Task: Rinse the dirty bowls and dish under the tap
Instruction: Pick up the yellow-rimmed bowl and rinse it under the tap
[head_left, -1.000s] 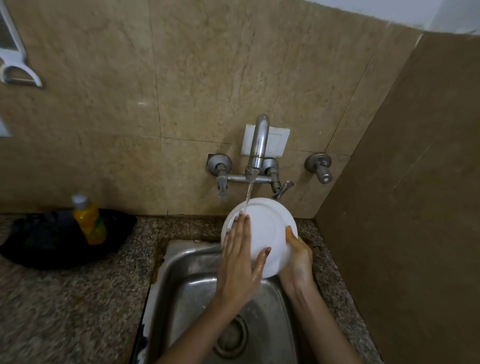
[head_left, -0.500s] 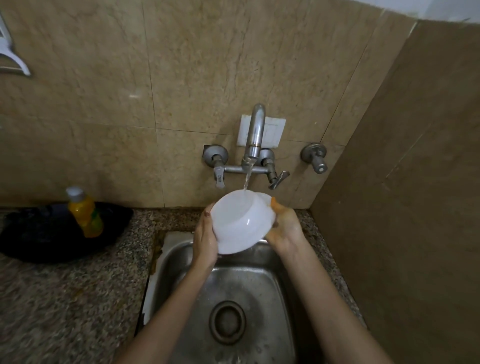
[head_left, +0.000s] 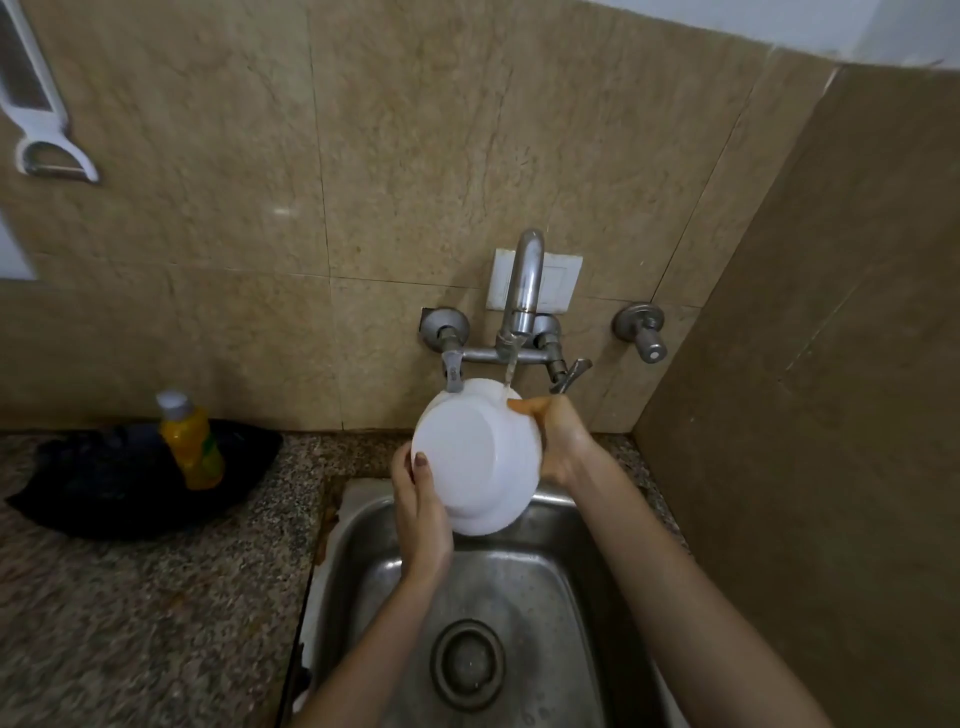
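Centre frame, left hand (head_left: 422, 506) and right hand (head_left: 558, 441) grip a white bowl (head_left: 478, 457), underside facing camera; tap (head_left: 522, 296) water strikes its upper rim.

The bowl (head_left: 478, 457) hides its inside and most fingers of left hand (head_left: 421, 514) and right hand (head_left: 563, 447).

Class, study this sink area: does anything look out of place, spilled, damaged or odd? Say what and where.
Nothing is broken or spilled. The water stream hits the far rim of the white bowl, beside the right hand; its base faces the camera. Brownish staining marks the counter edge left of the sink.
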